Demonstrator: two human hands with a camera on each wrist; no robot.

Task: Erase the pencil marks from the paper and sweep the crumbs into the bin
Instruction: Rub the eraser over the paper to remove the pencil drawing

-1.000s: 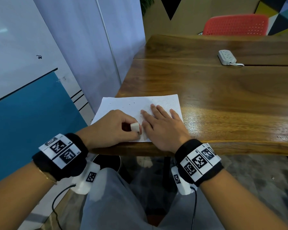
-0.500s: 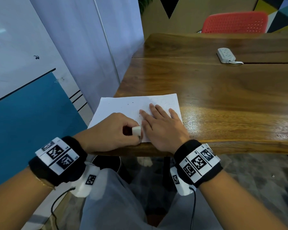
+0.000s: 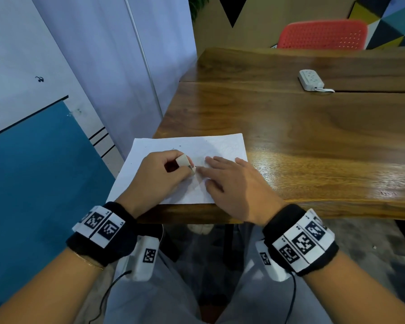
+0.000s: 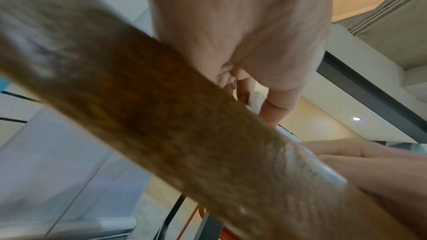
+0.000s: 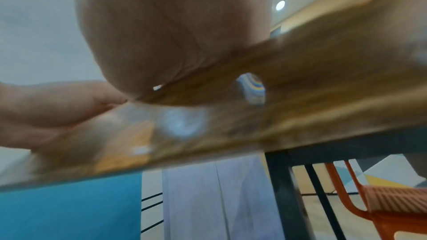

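Observation:
A white sheet of paper (image 3: pixel 150 150) lies at the near left corner of the wooden table (image 3: pixel 313 141), with a few small dark specks near its far edge. My left hand (image 3: pixel 159 176) pinches a small white eraser (image 3: pixel 185 161) and holds its tip down on the middle of the sheet. In the left wrist view the eraser (image 4: pixel 255 101) shows between thumb and finger above the blurred table edge. My right hand (image 3: pixel 232 181) lies flat on the paper just right of the eraser, fingers straight. No bin can be made out.
A white power strip (image 3: pixel 311 80) with a cord lies far back on the table. A red chair (image 3: pixel 323 35) stands behind the table. A wall (image 3: pixel 103 66) runs close along the left side. My grey-trousered legs (image 3: pixel 173 288) sit under the near edge.
My left hand has moved the eraser away from me, from near the paper's front edge up to its middle. The right hand stays pressed flat on the sheet.

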